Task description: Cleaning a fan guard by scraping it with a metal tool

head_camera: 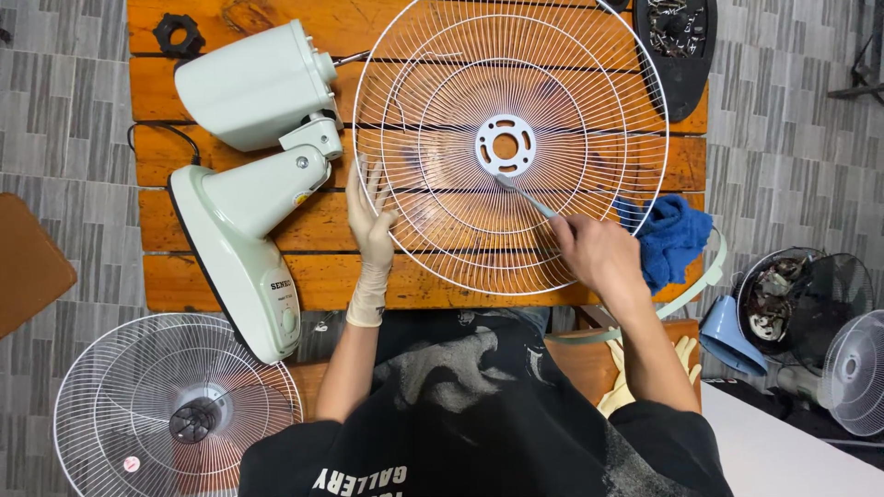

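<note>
Fan grille [433,230] on table [230,18], fan body [249,212] left, cloth [677,235] right

Pretty even, bright light is coming from overhead, so shadows are staying soft and short. The wooden table [230,285] is glowing warm orange. Everything's looking sharp, though edges are bending slightly near the frame's corners.
</note>
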